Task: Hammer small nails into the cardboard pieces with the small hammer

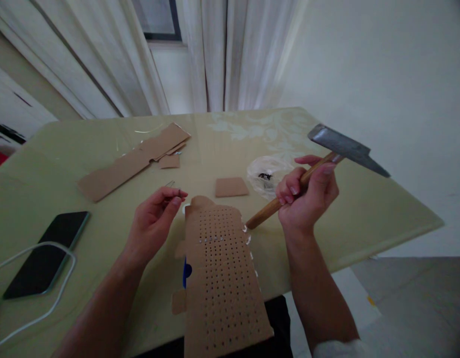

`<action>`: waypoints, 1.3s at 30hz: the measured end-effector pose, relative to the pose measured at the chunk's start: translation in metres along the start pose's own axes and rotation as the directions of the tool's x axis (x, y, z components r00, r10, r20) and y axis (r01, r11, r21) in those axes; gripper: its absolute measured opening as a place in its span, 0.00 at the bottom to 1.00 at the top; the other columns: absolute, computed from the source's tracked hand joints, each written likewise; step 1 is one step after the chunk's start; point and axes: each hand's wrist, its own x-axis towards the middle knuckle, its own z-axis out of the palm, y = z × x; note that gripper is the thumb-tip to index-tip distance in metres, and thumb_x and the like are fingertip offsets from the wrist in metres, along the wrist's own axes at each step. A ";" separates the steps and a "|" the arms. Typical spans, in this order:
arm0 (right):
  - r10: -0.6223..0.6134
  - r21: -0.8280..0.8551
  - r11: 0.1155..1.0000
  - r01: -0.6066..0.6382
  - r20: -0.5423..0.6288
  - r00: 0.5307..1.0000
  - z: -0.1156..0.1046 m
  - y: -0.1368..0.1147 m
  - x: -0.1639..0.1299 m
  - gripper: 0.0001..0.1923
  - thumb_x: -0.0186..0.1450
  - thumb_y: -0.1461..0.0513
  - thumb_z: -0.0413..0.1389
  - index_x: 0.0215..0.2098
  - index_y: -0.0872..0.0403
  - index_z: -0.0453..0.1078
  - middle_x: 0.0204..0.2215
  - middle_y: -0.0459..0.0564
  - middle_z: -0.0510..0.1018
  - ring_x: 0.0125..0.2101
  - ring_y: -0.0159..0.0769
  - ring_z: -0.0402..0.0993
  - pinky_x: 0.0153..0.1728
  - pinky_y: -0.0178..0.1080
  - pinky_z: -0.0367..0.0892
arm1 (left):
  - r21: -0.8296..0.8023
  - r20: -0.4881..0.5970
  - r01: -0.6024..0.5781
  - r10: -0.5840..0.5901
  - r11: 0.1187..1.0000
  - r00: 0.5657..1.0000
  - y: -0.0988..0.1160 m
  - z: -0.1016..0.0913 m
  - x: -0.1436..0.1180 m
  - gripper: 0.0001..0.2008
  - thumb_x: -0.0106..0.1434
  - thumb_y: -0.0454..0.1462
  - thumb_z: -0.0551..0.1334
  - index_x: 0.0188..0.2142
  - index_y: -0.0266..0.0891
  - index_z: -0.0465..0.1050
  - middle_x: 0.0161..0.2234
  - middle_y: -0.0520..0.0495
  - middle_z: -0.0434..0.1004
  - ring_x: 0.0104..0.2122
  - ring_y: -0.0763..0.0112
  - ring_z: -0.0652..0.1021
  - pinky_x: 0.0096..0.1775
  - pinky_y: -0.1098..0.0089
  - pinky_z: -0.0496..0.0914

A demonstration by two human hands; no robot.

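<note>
Hammer [339, 149] raised in right hand [308, 196]; nail [171, 184] in left hand [155, 219] barely discernible.

head view, close (downward) – over table [382, 214]

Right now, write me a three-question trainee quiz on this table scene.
1. True or false: the right hand grips a wooden-handled hammer with a grey metal head raised off the pale green table.
2. What lies beside the white cable? A) black smartphone B) red mug C) scissors
3. The left hand pinches a thin ____ near the perforated brown cardboard sheet.

Key: 1 true; 2 A; 3 nail, probably, as it is tiny.
</note>
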 end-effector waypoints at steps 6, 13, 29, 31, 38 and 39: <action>-0.170 -0.171 0.971 0.168 0.004 0.985 -0.007 -0.007 0.004 0.17 0.79 0.47 0.58 0.40 0.48 0.80 0.17 0.38 0.58 0.12 0.28 0.48 0.10 0.33 0.44 | -0.062 0.092 -0.131 0.136 0.989 0.986 0.021 0.016 -0.027 0.10 0.70 0.36 0.72 0.50 0.48 0.82 0.39 0.51 0.86 0.37 0.69 0.82 0.40 0.67 0.74; -0.186 -0.152 0.969 0.194 0.069 0.980 -0.005 -0.004 0.002 0.17 0.77 0.46 0.61 0.40 0.48 0.81 0.17 0.37 0.58 0.13 0.27 0.47 0.12 0.34 0.44 | 0.033 0.218 -0.262 0.249 0.964 0.944 0.025 0.019 -0.038 0.08 0.76 0.34 0.66 0.48 0.50 0.83 0.40 0.50 0.85 0.39 0.67 0.81 0.40 0.64 0.72; -0.122 -0.208 0.970 0.124 0.023 0.992 0.000 -0.007 -0.001 0.18 0.76 0.43 0.61 0.37 0.45 0.80 0.17 0.39 0.58 0.13 0.30 0.47 0.14 0.37 0.45 | 0.251 0.352 -0.405 0.307 0.879 0.884 0.046 0.022 -0.033 0.08 0.73 0.37 0.69 0.47 0.53 0.86 0.28 0.55 0.79 0.29 0.69 0.75 0.38 0.60 0.65; -0.126 -0.192 0.973 0.130 0.032 0.992 0.001 -0.008 -0.001 0.18 0.76 0.44 0.61 0.37 0.45 0.80 0.17 0.39 0.58 0.13 0.29 0.47 0.14 0.37 0.45 | 0.259 0.366 -0.413 0.308 0.873 0.878 0.047 0.022 -0.032 0.08 0.73 0.37 0.69 0.47 0.53 0.86 0.27 0.56 0.78 0.28 0.69 0.75 0.38 0.60 0.65; -0.145 -0.099 0.984 0.151 0.064 0.987 0.001 -0.007 -0.001 0.14 0.78 0.50 0.61 0.40 0.49 0.82 0.18 0.38 0.60 0.13 0.28 0.48 0.14 0.36 0.44 | 0.271 0.376 -0.422 0.308 0.865 0.874 0.047 0.025 -0.032 0.08 0.73 0.37 0.68 0.47 0.51 0.87 0.28 0.54 0.79 0.28 0.68 0.75 0.38 0.60 0.65; -0.145 -0.099 0.984 0.151 0.064 0.987 0.001 -0.007 -0.001 0.14 0.78 0.51 0.61 0.40 0.49 0.82 0.18 0.38 0.60 0.14 0.28 0.48 0.14 0.36 0.44 | 0.274 0.376 -0.418 0.304 0.866 0.875 0.047 0.025 -0.032 0.07 0.73 0.38 0.68 0.46 0.51 0.87 0.28 0.54 0.79 0.28 0.68 0.76 0.38 0.60 0.65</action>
